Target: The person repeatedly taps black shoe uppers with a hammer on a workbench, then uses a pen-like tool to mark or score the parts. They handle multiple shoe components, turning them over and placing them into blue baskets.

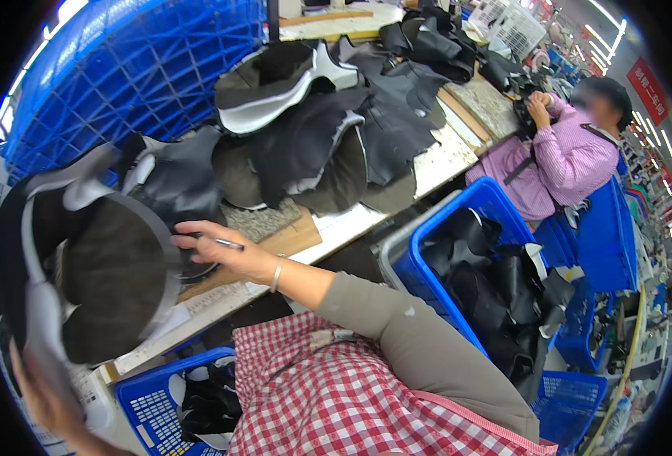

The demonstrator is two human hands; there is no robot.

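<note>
A large sewn piece (112, 266), dark olive-brown inside with black and pale grey edging, spreads over the left end of the workbench. My right hand (233, 254) is closed around a slim dark pen (228, 244), its fingertips beside the right edge of this piece. At the lower left, my left hand (47, 399) is by the piece's near edge; motion smears its fingers, so their grip is unclear. Just beyond my right hand lies another black leather piece (176, 178). Farther along the bench, more black pieces with white edges (305, 137) are heaped.
A blue mesh crate (142, 83) stands behind the bench. Blue baskets of black pieces sit right of me (427, 262) and below the bench (150, 414). A person in a pink top (579, 152) works at the far right. The bench edge (336, 242) runs diagonally before me.
</note>
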